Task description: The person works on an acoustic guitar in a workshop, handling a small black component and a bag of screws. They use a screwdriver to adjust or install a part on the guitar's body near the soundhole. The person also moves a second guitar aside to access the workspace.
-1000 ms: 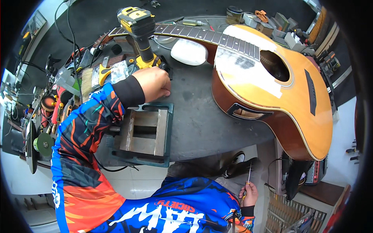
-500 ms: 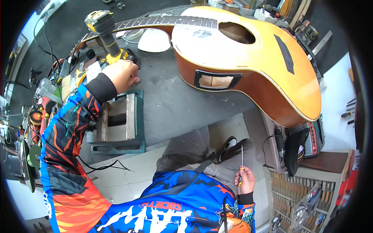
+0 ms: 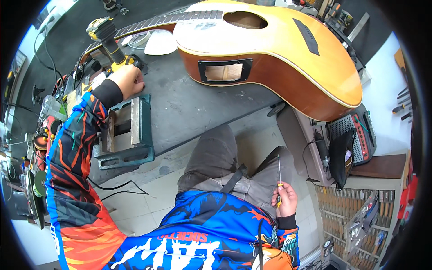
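My left hand [image 3: 129, 82] is closed with its fingers curled down at the bench, between a yellow and black cordless drill [image 3: 112, 42] and a green bench vise [image 3: 128, 130]. Whatever its fingertips hold, if anything, is hidden. Down by my lap, my right hand [image 3: 288, 200] grips a screwdriver [image 3: 280, 186] by its yellow and black handle, its long thin shaft pointing up. An acoustic guitar [image 3: 265, 49] lies face up across the bench, neck to the left. A black rectangular frame [image 3: 225, 71] sits around an opening in its side.
Mixed hand tools crowd the bench's left side. A white, rounded piece [image 3: 160, 42] lies under the guitar neck. To the right are a grey box with red trim [image 3: 351, 135], a black pouch [image 3: 340, 159] and a rack of wooden-handled tools [image 3: 382, 204]. Black cables [image 3: 130, 183] hang below the vise.
The view has shifted, so the guitar and bench sit higher and further left in the picture. My left hand stays closed beside the drill, and my right still holds the screwdriver upright.
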`<state>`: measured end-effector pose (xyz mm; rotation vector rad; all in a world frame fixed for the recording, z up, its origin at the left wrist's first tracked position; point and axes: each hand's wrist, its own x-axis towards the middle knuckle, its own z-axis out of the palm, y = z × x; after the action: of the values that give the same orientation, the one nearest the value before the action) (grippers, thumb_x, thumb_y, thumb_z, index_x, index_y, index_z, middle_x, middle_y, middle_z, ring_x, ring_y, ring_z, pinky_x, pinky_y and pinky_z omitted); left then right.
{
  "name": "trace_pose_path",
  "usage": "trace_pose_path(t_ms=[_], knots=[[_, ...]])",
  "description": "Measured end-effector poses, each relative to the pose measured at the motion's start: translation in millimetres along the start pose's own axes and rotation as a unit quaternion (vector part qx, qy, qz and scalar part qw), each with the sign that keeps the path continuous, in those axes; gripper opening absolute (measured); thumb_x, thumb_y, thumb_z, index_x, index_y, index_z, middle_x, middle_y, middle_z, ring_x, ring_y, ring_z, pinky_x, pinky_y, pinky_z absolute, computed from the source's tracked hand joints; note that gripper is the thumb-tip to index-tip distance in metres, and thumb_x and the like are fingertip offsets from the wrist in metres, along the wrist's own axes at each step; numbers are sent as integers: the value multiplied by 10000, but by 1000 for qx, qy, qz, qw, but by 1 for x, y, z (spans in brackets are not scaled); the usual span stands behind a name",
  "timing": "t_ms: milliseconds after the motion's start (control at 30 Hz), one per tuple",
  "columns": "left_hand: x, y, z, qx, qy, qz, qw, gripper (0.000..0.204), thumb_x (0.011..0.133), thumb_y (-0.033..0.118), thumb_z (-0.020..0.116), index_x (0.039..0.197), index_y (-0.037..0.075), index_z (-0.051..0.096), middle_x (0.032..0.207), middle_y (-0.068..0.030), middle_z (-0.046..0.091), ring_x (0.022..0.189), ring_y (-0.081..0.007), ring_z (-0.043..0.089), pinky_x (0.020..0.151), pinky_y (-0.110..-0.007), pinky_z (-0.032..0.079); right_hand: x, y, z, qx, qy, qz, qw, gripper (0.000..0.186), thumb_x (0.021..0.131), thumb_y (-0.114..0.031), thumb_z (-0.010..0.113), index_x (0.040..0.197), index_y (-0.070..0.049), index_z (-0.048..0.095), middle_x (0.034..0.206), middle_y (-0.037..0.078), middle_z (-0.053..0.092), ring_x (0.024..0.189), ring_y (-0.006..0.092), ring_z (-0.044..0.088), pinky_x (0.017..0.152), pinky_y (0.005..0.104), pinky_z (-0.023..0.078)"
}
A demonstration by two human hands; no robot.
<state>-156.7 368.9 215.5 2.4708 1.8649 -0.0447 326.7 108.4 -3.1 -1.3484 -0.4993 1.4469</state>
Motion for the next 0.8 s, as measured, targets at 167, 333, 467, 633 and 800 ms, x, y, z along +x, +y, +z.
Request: trace_pose_path(t_ms=[167,333,467,633,800], knots=[[5,-6,6,31,-27,34,999,161,860,157,653,834,0,630,750,-157,651,739,-323,648,678,-392,509,-4,6,-10,26,5,-8,1000,203,940,-109,584,1107,6,586,754,65,601,505,128,571,418,243,439],[1,-5,3,45,-34,24,998,144,893,155,627,920,13,626,802,-159,669,800,-338,655,717,-403,508,-1,13,-10,27,13,-20,999,207,936,-100,584,1114,5,585,753,66,600,506,128,563,419,246,435],[-1,-9,-7,14,-16,11,1000,111,871,100,651,951,23,651,842,-146,690,831,-305,678,724,-385,521,6,18,-14,20,5,-27,999,247,933,-115,576,1146,10,564,749,62,586,493,126,523,415,255,413],[-7,-11,-18,-53,16,6,998,127,809,78,705,924,28,684,807,-107,705,797,-261,693,753,-349,535,5,19,-23,11,25,-17,999,217,946,-137,564,1116,-3,574,746,47,573,481,109,517,397,229,405],[-18,-13,-11,1,-3,48,999,128,815,139,719,914,60,703,845,-72,706,803,-225,682,727,-327,525,15,20,-22,16,15,0,1000,199,949,-140,563,1097,-9,584,736,44,575,473,111,520,394,229,406]])
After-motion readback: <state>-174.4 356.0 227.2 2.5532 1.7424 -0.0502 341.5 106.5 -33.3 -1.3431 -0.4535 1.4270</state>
